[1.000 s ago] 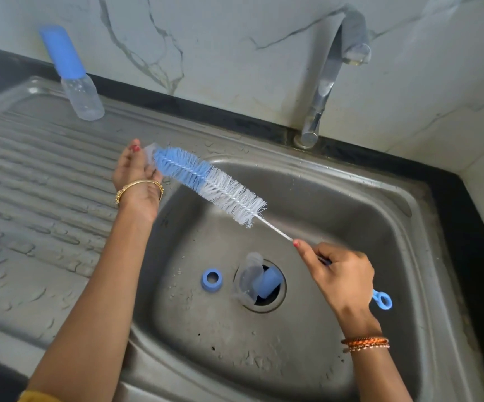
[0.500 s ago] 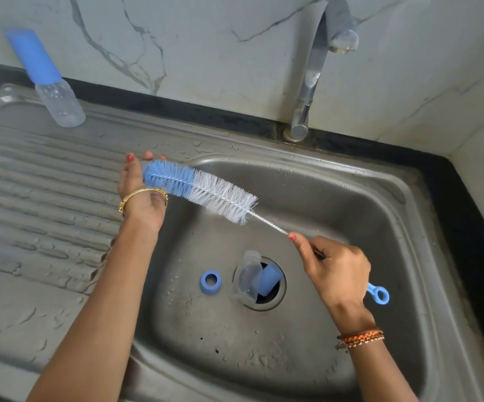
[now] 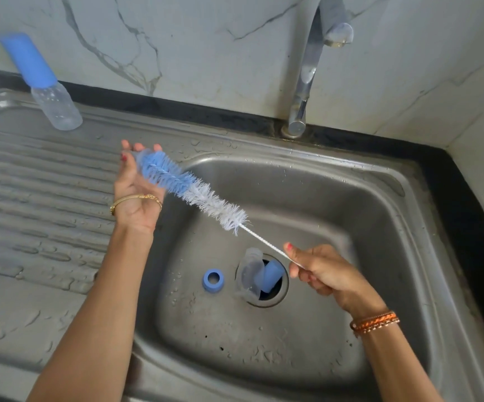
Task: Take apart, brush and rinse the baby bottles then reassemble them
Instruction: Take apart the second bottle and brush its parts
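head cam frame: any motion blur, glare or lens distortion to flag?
Head view: motion blur on the right hand and the tip of the bottle brush, smear at the tap spout; the blue ring in the sink stays fairly sharp. Soft daylight, mild sheen on the steel, no hard glare. Wide-angle bend tilts the capped bottle near the left edge.

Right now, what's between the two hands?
In the head view, the bottle brush spans the gap: its blue bristle end rests against the left hand, and the right hand pinches its thin wire handle, above the sink.
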{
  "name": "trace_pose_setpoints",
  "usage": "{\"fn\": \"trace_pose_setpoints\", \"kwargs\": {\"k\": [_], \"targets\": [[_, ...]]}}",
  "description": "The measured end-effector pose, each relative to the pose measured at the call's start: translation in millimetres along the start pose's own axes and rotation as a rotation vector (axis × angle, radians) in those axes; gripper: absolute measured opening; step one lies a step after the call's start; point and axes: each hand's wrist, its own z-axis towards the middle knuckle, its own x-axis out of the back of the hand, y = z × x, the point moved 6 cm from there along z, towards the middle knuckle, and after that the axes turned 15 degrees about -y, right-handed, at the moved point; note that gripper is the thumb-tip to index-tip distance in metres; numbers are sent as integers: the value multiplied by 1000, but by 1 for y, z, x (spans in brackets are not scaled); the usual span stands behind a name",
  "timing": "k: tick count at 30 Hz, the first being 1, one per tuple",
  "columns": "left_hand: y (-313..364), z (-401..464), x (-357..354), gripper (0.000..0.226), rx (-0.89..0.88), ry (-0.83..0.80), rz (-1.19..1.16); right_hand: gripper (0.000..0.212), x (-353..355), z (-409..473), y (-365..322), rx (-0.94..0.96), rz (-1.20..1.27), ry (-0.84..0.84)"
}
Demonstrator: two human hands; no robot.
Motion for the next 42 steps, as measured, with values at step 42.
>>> {"fn": "trace_pose_setpoints", "kwargs": {"k": [42], "targets": [[11, -1, 4, 36, 65, 222, 318, 34, 20, -45, -32, 515, -628, 803]]}}
